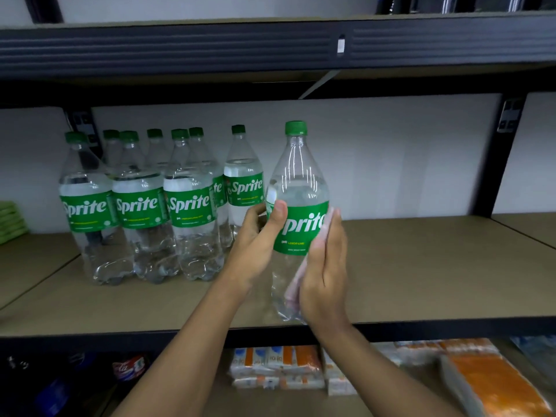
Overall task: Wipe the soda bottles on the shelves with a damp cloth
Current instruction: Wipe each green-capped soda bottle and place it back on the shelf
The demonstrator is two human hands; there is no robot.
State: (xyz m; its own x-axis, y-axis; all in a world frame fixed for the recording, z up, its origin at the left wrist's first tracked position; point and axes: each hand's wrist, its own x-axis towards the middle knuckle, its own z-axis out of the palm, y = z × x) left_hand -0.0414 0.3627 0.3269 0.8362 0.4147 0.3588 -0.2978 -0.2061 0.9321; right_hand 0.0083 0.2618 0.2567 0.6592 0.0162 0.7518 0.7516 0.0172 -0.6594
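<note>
Left hand (255, 239) grip wraps Sprite bottle (298, 182) at label, right hand (325, 272), fingers straight, presses pale cloth (296, 284) on its 3 o'clock side.

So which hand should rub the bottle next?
The right hand: it presses the cloth flat against the side of the bottle. The left hand is busy gripping the bottle to steady it.
</note>
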